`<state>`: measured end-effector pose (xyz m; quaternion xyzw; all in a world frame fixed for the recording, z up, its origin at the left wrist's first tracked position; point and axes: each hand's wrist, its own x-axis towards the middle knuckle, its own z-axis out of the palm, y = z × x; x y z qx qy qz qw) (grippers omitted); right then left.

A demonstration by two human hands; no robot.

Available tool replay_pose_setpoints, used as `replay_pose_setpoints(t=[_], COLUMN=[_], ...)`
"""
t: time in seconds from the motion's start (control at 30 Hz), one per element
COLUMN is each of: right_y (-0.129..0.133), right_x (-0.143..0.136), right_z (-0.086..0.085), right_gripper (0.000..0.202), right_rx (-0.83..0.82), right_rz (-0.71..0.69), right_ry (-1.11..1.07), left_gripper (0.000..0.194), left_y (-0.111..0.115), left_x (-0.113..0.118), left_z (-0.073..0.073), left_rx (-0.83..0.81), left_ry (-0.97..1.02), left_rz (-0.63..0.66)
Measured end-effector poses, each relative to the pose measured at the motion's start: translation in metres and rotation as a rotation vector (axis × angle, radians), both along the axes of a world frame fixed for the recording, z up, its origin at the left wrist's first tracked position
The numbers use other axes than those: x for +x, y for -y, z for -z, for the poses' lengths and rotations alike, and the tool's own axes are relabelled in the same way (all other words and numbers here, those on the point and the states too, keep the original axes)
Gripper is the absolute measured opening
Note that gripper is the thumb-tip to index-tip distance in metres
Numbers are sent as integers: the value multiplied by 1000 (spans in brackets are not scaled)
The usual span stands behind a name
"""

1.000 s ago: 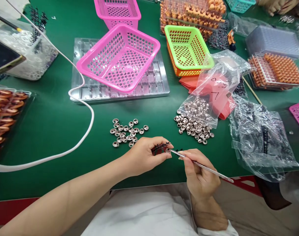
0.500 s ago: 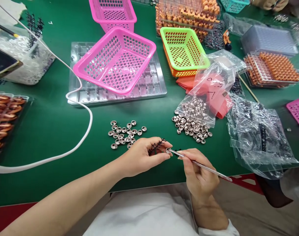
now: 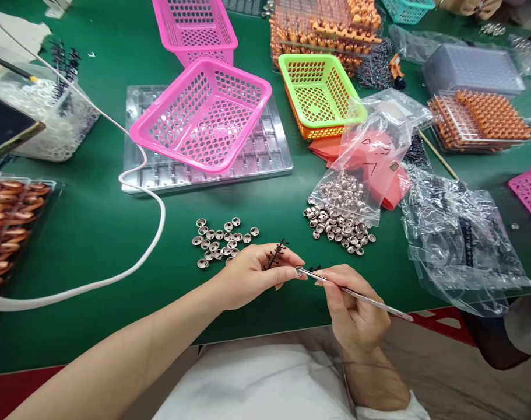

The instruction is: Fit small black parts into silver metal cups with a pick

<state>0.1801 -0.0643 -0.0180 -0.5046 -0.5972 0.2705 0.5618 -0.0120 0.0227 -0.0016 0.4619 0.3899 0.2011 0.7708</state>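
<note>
Between thumb and fingertips, my left hand (image 3: 252,277) pinches a small silvery metal cup (image 3: 299,271). A black branched plastic strip (image 3: 275,254) also sticks up from the same hand. My right hand (image 3: 357,306) grips a thin metal tweezer-like tool (image 3: 374,301) like a pen, its tip at the cup. Small black pieces (image 3: 314,269) show beside the right fingertips; what they belong to is hidden. Left of the hands lies a loose group of metal cups (image 3: 219,235), some behind my left hand. A denser pile of cups (image 3: 339,219) spills from a clear bag (image 3: 379,125).
A pink basket (image 3: 204,116) rests on a clear compartment tray (image 3: 265,157). A green basket (image 3: 322,99) stands behind the bag. At right lies a plastic bag with black parts (image 3: 461,239). A white cable (image 3: 155,233) curves across the left, near trays of brown-orange pieces (image 3: 11,233).
My left thumb has closed over the metal cup, and the cup has tilted so less of its opening shows. The black strip stands more upright. The view has shifted slightly.
</note>
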Motion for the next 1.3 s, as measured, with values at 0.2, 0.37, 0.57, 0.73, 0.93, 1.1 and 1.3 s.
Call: replay_pose_setpoints(t=[0.2,0.37,0.57,0.73,0.93,1.1,1.3], right_y=[-1,-2,0,0,-1,-1,-2], right_x=[-1,1,1,0,2,3,3], right_z=[1,2,0,0,1,1,0], right_gripper=[26,29,27,31,34,33,40], right_rx=[-19,-7,11,28,46,36,48], right_rz=[12,5,50,60,25,9,-25], right_ry=[12,4,-3,22,52,72,65], left_gripper=[31,27,21,23,23,23,26], left_y=[-3,-2,-2,-2,0,3,5], left_x=[-3,-2,1,1,1,0,0], left_z=[0,-1,-1,0,3,4,3], left_rx=[-18,-1,-47,-44,8,78,119], left_ry=[-24,-39,-6,-51,-72,-106,-160], left_rz=[54,36,-44,-34,-70,-74,-61])
